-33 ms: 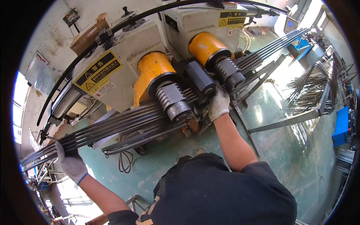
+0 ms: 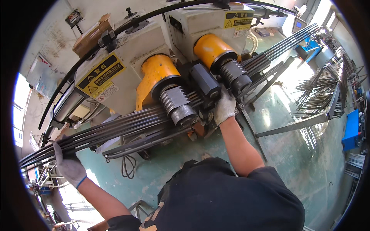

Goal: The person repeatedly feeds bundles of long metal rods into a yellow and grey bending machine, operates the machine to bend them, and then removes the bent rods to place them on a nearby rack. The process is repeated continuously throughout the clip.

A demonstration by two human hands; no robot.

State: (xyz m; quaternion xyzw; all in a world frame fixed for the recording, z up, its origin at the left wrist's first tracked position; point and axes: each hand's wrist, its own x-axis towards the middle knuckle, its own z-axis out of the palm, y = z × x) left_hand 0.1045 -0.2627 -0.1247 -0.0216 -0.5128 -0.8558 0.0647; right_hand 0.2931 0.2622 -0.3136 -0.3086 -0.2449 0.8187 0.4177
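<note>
A bundle of long dark steel rods runs across the front of a bending machine. Toward the bundle's left end, my left hand, in a grey glove, is closed round the rods, its thumb on the near side. My gloved right hand reaches up to the bundle between a dark faceted block and the right ribbed roller; it looks closed on the rods, though its fingertips are hidden. The left ribbed roller stands in front of the bundle, between my hands.
Orange housings carry the rollers. A black hose arches over the machine. At right, bent rods hang on a metal stand; a blue bin lies beyond. A support rail sits below the bundle.
The rod bundle has risen slightly at both ends. My left hand has moved a little up and left with it; my right hand has hardly moved.
</note>
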